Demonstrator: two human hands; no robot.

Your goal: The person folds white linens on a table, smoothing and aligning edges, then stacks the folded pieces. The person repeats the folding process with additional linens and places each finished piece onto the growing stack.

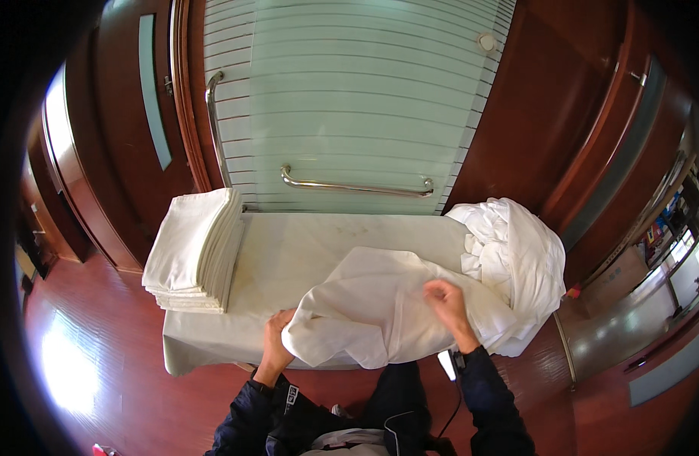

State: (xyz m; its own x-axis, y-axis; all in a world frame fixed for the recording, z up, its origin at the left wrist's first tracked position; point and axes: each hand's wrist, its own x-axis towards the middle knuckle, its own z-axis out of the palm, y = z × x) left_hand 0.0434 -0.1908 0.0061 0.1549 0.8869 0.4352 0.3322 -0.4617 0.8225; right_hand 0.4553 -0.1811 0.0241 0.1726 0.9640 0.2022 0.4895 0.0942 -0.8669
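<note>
A loose white cloth (368, 296) lies rumpled across the front of the covered table, its near edge hanging over the side. My left hand (276, 339) is closed on the cloth's left edge, with some of its fingers hidden by the fabric. Over the right part of the same cloth is my right hand (448, 305), its fingers bent and blurred by motion; whether they grip any fabric does not show. On the right end of the table sits a crumpled heap of white cloths (517, 254), against the loose one. A neat stack of folded white cloths (194, 243) stands at the left end.
A pale cover (289, 239) drapes the table and hangs down at the front left. Behind it is a frosted glass panel with metal handles (357, 186). Dark wooden doors (140, 99) flank it. A dark cable (454, 406) runs beside my right sleeve.
</note>
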